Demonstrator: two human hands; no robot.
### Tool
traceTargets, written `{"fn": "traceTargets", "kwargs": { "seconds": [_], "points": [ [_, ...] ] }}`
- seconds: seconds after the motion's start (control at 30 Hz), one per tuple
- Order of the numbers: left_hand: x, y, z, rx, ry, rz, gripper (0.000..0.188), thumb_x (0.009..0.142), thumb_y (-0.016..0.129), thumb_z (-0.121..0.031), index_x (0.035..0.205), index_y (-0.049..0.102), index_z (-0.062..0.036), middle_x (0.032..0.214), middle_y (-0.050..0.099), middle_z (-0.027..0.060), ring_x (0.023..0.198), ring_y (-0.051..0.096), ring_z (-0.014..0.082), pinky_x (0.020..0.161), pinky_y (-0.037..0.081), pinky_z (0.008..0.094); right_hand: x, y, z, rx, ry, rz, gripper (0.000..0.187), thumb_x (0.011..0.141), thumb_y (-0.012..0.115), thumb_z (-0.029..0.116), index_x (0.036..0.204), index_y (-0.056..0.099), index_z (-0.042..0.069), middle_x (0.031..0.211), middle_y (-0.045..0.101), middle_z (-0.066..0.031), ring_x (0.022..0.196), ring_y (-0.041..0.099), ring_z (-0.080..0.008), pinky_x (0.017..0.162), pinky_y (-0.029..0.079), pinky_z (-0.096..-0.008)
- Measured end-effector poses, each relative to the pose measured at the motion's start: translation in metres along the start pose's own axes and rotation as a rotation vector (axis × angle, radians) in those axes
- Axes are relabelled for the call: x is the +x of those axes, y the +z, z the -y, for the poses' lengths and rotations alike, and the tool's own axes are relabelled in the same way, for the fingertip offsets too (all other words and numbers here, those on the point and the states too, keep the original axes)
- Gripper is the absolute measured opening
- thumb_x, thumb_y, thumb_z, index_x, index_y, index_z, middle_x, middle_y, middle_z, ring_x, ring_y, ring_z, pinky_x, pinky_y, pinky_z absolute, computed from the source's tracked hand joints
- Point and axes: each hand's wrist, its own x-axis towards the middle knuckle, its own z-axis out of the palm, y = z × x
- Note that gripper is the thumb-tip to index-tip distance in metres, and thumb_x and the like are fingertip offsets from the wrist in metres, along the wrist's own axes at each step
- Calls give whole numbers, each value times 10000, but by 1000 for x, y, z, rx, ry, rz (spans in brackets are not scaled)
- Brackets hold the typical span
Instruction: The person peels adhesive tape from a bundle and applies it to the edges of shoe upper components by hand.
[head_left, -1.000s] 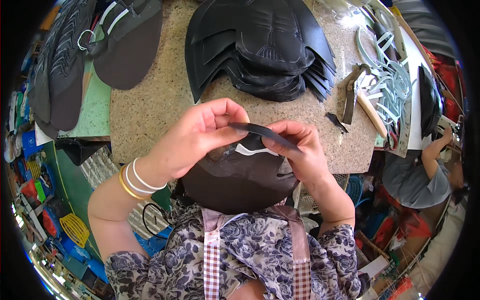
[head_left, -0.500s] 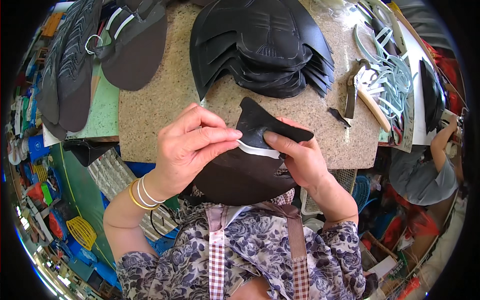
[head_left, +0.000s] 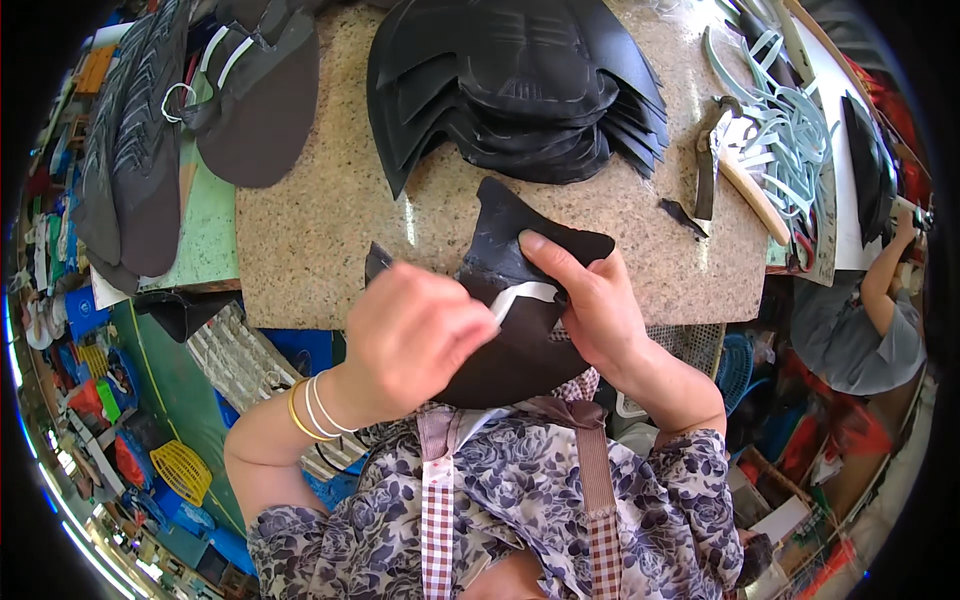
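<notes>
Speckled stone bench [head_left: 330,240] | one black sole piece [head_left: 510,345] | left hand [head_left: 420,340], right hand [head_left: 590,300] both clamped on it

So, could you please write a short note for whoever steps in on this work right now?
Left hand: closed on the white strap, pulling it across the black sole piece.
Right hand: pins that piece by its upper edge, thumb on top.
The piece is held over the near edge of the stone-topped bench. A stack of black sole pieces lies behind, a hammer to the right.
Done: strap partly laid on.
Left: the strap's free end is not yet down.
</notes>
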Motion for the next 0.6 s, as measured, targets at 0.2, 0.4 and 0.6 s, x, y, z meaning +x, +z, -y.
{"fn": "traceTargets", "kwargs": {
  "seconds": [0.2,0.4,0.6],
  "points": [
    [4,-9,11,-479,-593,48,99,801,716,-33,814,620,-14,767,521,20,667,480,111,616,409,250,0,-2,-2,17,-65,118,146,889,673,146,932,661,8,844,668,-25,732,612,-83,635,497,-233],
    [5,-16,16,-487,-632,115,162,784,753,-71,870,624,-23,755,499,5,659,456,97,620,411,240,-1,-5,-3,-16,-106,180,133,904,668,149,930,658,20,862,656,-4,768,589,-59,671,481,-214],
    [33,-41,22,-725,-728,611,368,726,809,-86,1027,610,-11,977,616,15,894,573,80,724,454,202,-10,-6,25,-420,-50,384,153,914,664,149,963,656,5,834,641,12,773,569,-38,660,458,-197]
  ]
}}
